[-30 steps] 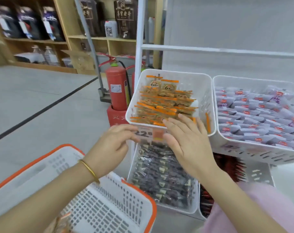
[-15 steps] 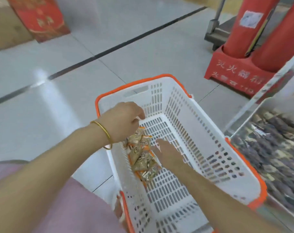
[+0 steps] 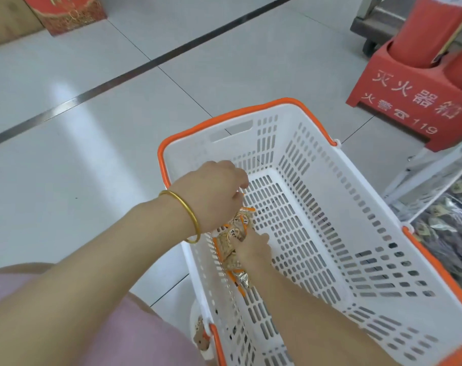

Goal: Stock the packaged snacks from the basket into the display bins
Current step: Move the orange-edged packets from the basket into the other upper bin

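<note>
In the white basket point(image 3: 362, 196), my left hand point(image 3: 214, 194) and right hand point(image 3: 253, 249) grip clear-wrapped, tan, orange-edged snacks point(image 3: 228, 247).

Fingers of the left hand point(image 3: 214, 194) curl out of sight beneath its own knuckles. Fingertips of the right hand point(image 3: 252, 249) are buried among the snack packets point(image 3: 231, 243), so neither grip can be judged. Print on the packets is too small to read. The basket point(image 3: 317, 159) runs off the bottom edge. At right, the display bin point(image 3: 446, 225) is blurred and cropped, and the fire extinguishers point(image 3: 420, 30) lose their tops.
</note>
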`<state>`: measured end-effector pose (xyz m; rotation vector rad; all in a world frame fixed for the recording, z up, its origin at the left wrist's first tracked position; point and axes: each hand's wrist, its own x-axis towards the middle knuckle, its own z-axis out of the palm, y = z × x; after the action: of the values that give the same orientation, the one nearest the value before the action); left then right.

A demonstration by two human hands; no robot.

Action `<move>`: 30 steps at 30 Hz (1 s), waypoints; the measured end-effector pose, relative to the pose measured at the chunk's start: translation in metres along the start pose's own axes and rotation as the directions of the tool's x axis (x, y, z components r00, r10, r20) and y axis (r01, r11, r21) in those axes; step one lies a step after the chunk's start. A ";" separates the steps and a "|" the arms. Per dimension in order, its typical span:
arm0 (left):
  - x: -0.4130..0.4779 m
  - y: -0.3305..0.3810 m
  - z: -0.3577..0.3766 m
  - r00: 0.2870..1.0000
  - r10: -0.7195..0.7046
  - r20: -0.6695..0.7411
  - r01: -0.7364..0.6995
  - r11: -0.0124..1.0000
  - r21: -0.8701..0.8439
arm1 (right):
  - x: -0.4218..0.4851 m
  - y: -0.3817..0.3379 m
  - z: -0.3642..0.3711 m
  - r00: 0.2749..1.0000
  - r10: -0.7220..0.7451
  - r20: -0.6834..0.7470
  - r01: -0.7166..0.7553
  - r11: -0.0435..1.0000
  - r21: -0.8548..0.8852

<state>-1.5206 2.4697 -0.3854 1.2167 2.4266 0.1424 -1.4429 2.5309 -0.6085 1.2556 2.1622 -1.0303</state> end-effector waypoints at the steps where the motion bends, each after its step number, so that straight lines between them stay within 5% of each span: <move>1: 0.001 0.000 0.000 1.000 -0.001 0.001 0.001 1.000 -0.001 | -0.001 0.001 0.001 1.000 0.010 0.012 -0.011 0.998 0.062; 12: 0.011 0.015 0.004 0.997 0.024 0.075 -0.027 0.999 0.035 | -0.025 0.020 -0.008 0.992 -0.123 0.000 0.119 0.959 0.258; 18: 0.023 0.037 0.013 0.987 0.027 0.157 -0.039 0.997 0.073 | -0.063 0.041 -0.097 0.954 -0.287 -0.085 0.294 0.847 0.443; 22: 0.030 0.075 0.018 0.979 0.115 0.169 -0.094 0.987 -0.128 | -0.107 0.060 -0.166 0.915 -0.356 -0.190 0.393 0.680 0.619; 26: 0.028 0.125 0.016 0.974 0.224 -0.040 -0.222 0.901 -0.373 | -0.146 0.088 -0.216 0.886 -0.355 -0.299 0.453 0.527 0.719; 30: 0.020 0.163 0.012 0.968 0.219 -0.123 -0.250 0.790 -0.560 | -0.177 0.122 -0.244 0.901 -0.306 -0.307 0.425 0.480 0.768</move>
<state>-1.4050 2.5840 -0.3577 1.2149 2.0195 0.9209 -1.2495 2.6620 -0.3818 1.2100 2.1212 -2.4358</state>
